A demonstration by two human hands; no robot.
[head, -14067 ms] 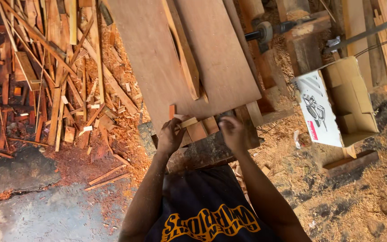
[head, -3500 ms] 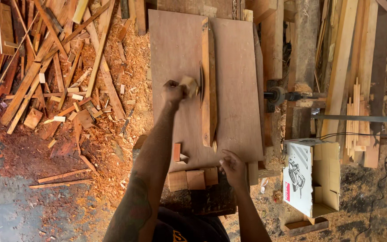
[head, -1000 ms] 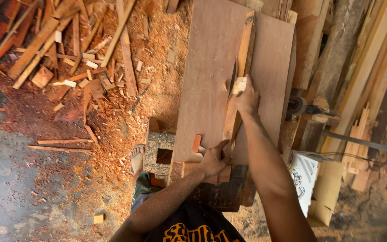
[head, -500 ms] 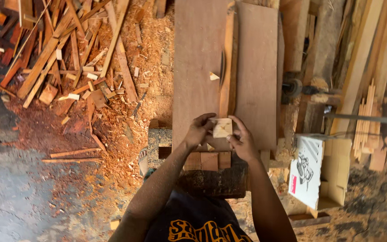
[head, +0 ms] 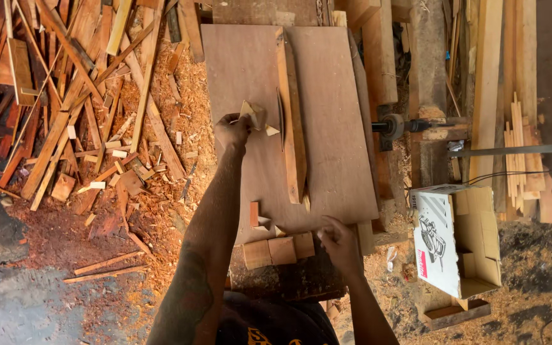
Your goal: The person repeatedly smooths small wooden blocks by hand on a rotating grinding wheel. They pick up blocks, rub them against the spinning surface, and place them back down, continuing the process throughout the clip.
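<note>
Open cardboard box (head: 458, 246) with white printed flap right of right hand (head: 338, 241), which rests curled and empty at plywood table (head: 327, 160) edge beside small wood blocks (head: 279, 250), left hand (head: 232, 132) pinching a wood wedge (head: 251, 115) near the slot ahead, sawdust and scrap strips (head: 78, 115) left on workshop floor

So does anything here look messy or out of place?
Yes. Wood offcuts and sawdust lie strewn over the ground left of the saw table, and the cardboard box at right sits with its flaps hanging open.
</note>
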